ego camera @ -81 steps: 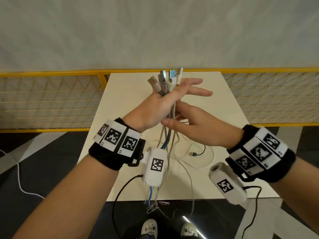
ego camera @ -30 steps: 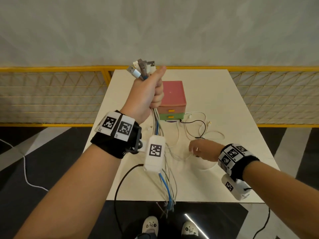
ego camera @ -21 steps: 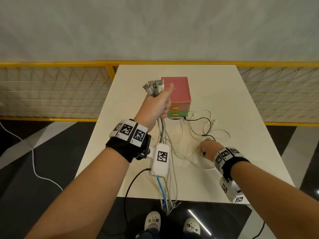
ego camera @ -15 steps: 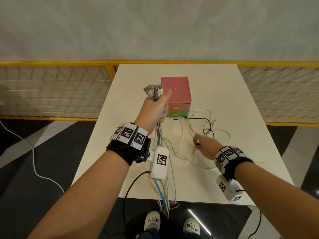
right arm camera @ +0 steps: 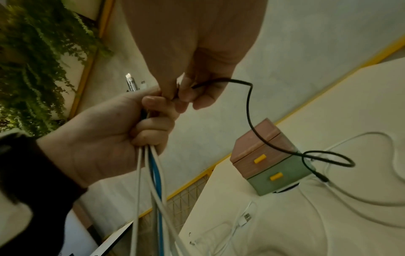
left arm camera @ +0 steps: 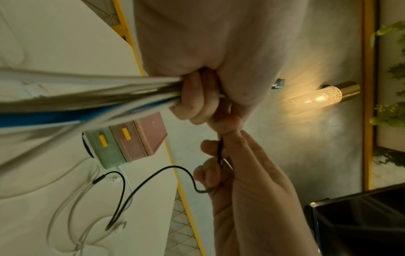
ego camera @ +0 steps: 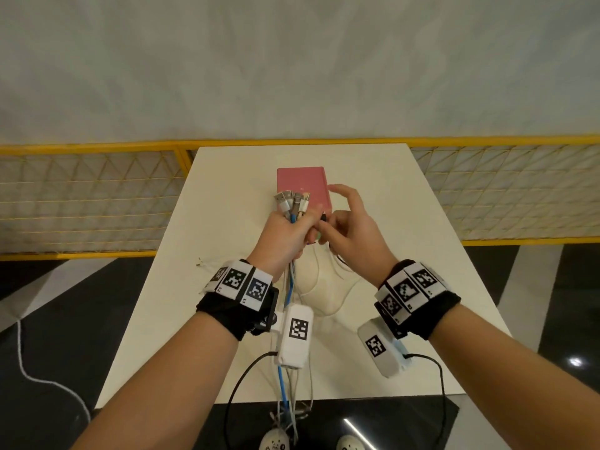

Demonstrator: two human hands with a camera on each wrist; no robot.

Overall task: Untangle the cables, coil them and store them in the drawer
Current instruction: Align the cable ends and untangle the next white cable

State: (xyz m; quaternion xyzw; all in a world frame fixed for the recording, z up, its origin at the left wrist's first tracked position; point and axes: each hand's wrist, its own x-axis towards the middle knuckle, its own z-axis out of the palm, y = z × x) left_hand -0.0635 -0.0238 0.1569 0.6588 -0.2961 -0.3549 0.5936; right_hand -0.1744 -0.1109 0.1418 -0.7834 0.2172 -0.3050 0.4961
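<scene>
My left hand grips a bundle of white, grey and blue cables in a fist above the table, their USB plugs sticking up. The strands hang down past the table's near edge. My right hand is raised beside it and pinches one end of a thin black cable against the left fist. That black cable loops down to the table in front of the drawer box, a small pink and green unit with yellow handles, both drawers closed.
Loose white cables and a white USB plug lie on the cream table near the drawer box. A yellow mesh railing runs behind the table. My shoes show below the near edge.
My right hand left the table, where it picked up the black cable end, and rose to meet the left fist. The left hand kept its grip on the bundle.
</scene>
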